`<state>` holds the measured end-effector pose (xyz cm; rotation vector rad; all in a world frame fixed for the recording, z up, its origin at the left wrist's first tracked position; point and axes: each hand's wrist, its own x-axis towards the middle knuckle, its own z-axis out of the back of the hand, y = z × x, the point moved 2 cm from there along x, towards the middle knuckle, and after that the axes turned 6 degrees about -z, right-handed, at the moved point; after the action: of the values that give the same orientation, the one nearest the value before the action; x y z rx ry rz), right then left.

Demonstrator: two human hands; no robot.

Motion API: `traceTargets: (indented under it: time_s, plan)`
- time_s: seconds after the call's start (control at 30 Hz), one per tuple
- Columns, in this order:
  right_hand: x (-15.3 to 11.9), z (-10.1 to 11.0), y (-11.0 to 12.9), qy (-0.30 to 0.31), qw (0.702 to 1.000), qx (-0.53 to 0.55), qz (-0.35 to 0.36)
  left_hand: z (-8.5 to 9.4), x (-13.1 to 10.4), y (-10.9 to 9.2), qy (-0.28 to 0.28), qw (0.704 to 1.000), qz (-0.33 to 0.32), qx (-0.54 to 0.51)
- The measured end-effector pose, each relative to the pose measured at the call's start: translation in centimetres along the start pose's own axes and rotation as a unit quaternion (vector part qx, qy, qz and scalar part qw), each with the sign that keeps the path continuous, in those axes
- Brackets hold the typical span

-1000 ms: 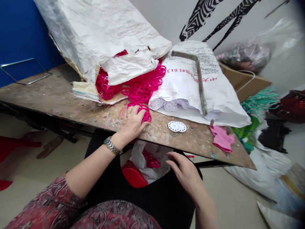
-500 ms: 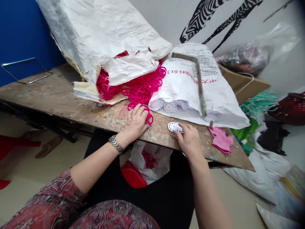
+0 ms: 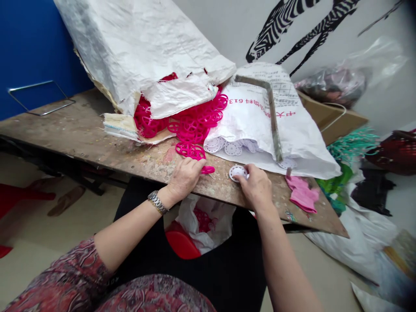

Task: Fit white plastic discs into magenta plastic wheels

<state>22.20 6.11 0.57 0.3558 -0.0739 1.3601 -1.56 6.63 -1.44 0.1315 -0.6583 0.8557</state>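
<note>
My left hand (image 3: pixel 186 177), with a watch on the wrist, is closed on a pink plastic ring (image 3: pixel 208 170) near the table's front edge. Just beyond its fingers lie more pink rings (image 3: pixel 190 151). To the right, my right hand (image 3: pixel 255 184) pinches a white perforated plastic disc (image 3: pixel 238 173) between thumb and fingers, low over the tabletop. A torn white sack (image 3: pixel 149 47) spills a heap of pink rings (image 3: pixel 195 123) behind the left hand. Several white discs (image 3: pixel 232 147) show in the mouth of a printed white sack (image 3: pixel 250 108) behind the right hand.
A bent metal bar (image 3: pixel 273 112) rests on the printed sack. Pink gloves (image 3: pixel 302 193) lie at the right of the wooden table (image 3: pixel 84 130). Between my knees, a white bag (image 3: pixel 221 221) with pink pieces sits by a red plastic edge (image 3: pixel 182 240). A cardboard box (image 3: pixel 338 119) stands right.
My left hand has drawn slightly nearer, lifting one pink ring away from the others, which stay on the table. My right hand now has the white disc in a closer pinch.
</note>
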Motion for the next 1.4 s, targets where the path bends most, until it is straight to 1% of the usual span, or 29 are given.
traceTargets:
  time_s: [0.1, 0.17, 0.23, 0.3, 0.33, 0.37, 0.4, 0.43, 0.5, 0.53, 0.57, 0.63, 0.67, 0.73, 0.87, 0.93, 1.0, 1.13, 1.2, 1.23, 1.3, 1.4]
  plan:
    - [-0.5, 0.2, -0.2, -0.004, 0.994, 0.105, -0.021, 0.1, 0.1, 0.0, 0.000, 0.998, 0.004, -0.065]
    - [-1.0, 0.5, -0.2, -0.007, 0.979, 0.202, -0.033, 0.3, 0.3, 0.0, -0.006, 0.992, 0.040, -0.123]
    - [-1.6, 0.8, 0.1, -0.001, 0.951, 0.307, -0.044, 0.7, 0.6, -0.2, -0.008, 0.979, 0.092, -0.180]
    - [-2.3, 1.2, 0.6, 0.014, 0.914, 0.401, -0.054, 0.9, 1.0, -0.6, -0.003, 0.956, 0.152, -0.251]
    - [-2.7, 1.4, 0.9, 0.024, 0.896, 0.440, -0.057, 0.9, 1.1, -0.9, 0.003, 0.936, 0.183, -0.300]
    - [-3.1, 1.6, 1.3, 0.034, 0.880, 0.470, -0.057, 0.9, 1.2, -1.2, 0.014, 0.909, 0.213, -0.359]
    - [-3.5, 1.7, 1.7, 0.042, 0.867, 0.493, -0.055, 0.8, 1.3, -1.5, 0.027, 0.873, 0.241, -0.423]
    - [-3.9, 1.8, 2.0, 0.050, 0.859, 0.507, -0.051, 0.7, 1.3, -1.9, 0.042, 0.833, 0.264, -0.485]
    - [-4.5, 1.7, 2.4, 0.056, 0.855, 0.514, -0.046, 0.5, 1.2, -2.7, 0.072, 0.754, 0.292, -0.584]
    - [-4.7, 1.7, 2.5, 0.054, 0.856, 0.512, -0.046, 0.6, 1.1, -3.1, 0.082, 0.724, 0.296, -0.618]
    - [-4.9, 1.5, 2.5, 0.051, 0.858, 0.509, -0.048, 0.6, 1.0, -3.4, 0.091, 0.702, 0.294, -0.642]
    - [-5.2, 1.3, 2.4, 0.046, 0.860, 0.505, -0.052, 0.8, 0.7, -3.9, 0.109, 0.674, 0.282, -0.674]
    - [-5.4, 1.1, 2.4, 0.045, 0.861, 0.504, -0.052, 0.8, 0.6, -4.1, 0.117, 0.667, 0.275, -0.683]
    - [-5.7, 0.9, 2.4, 0.044, 0.867, 0.493, -0.049, 0.8, 0.3, -4.3, 0.128, 0.662, 0.266, -0.688]
    - [-6.4, 0.7, 2.7, 0.020, 0.896, 0.443, -0.031, 0.4, 0.0, -4.6, 0.124, 0.678, 0.263, -0.675]
    - [-6.7, 0.6, 2.8, 0.010, 0.901, 0.432, -0.027, 0.3, 0.0, -4.8, 0.117, 0.678, 0.268, -0.674]
    - [-6.9, 0.6, 2.9, 0.025, 0.892, 0.450, -0.033, 0.3, 0.0, -4.9, 0.105, 0.669, 0.275, -0.683]
    - [-7.2, 0.9, 3.2, 0.086, 0.857, 0.507, -0.045, 0.6, 0.0, -5.0, 0.078, 0.638, 0.285, -0.711]
    - [-7.4, 1.1, 3.4, 0.107, 0.841, 0.529, -0.039, 0.6, -0.1, -5.0, 0.074, 0.629, 0.283, -0.720]
    - [-7.4, 1.1, 3.5, 0.111, 0.835, 0.538, -0.038, 0.6, -0.1, -5.0, 0.076, 0.628, 0.281, -0.722]
    - [-7.5, 1.2, 3.6, 0.100, 0.832, 0.545, -0.043, 0.5, -0.3, -5.1, 0.084, 0.630, 0.275, -0.722]
    - [-7.6, 1.2, 3.6, 0.076, 0.833, 0.545, -0.059, 0.6, -0.4, -5.1, 0.098, 0.649, 0.259, -0.708]
